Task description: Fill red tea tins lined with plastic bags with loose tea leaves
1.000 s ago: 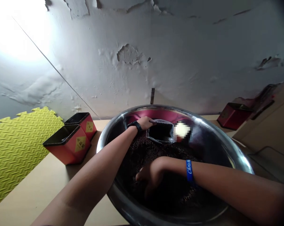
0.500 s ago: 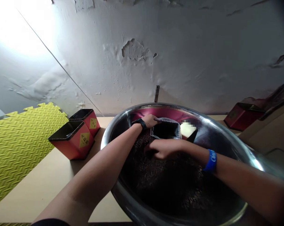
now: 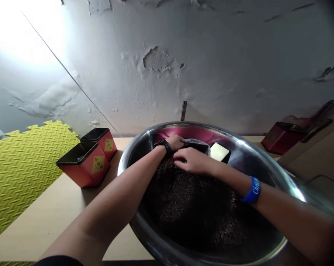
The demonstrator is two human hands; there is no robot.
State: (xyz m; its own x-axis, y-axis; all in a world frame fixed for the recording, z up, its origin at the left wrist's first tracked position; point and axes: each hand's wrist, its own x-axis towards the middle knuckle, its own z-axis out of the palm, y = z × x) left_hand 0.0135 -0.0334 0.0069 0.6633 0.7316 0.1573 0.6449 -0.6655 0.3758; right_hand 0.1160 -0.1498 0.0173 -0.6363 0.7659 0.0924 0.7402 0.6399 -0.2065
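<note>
A steel basin (image 3: 124,162) holds dark loose shreds (image 3: 180,195) and, on its far side, a plastic-lined container (image 3: 199,143). The left hand (image 3: 175,143) grips its rim; the right hand (image 3: 193,160) curls at the opening, holding what, I cannot tell.

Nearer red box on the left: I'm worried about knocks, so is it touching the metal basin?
Apart: the head view shows a strip of tabletop between the red box and the basin.

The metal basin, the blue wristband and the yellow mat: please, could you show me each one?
Metal basin (image 3: 123,164), head view: left rim.
Blue wristband (image 3: 251,193), head view: middle of band.
Yellow mat (image 3: 28,168), head view: textured face.
</note>
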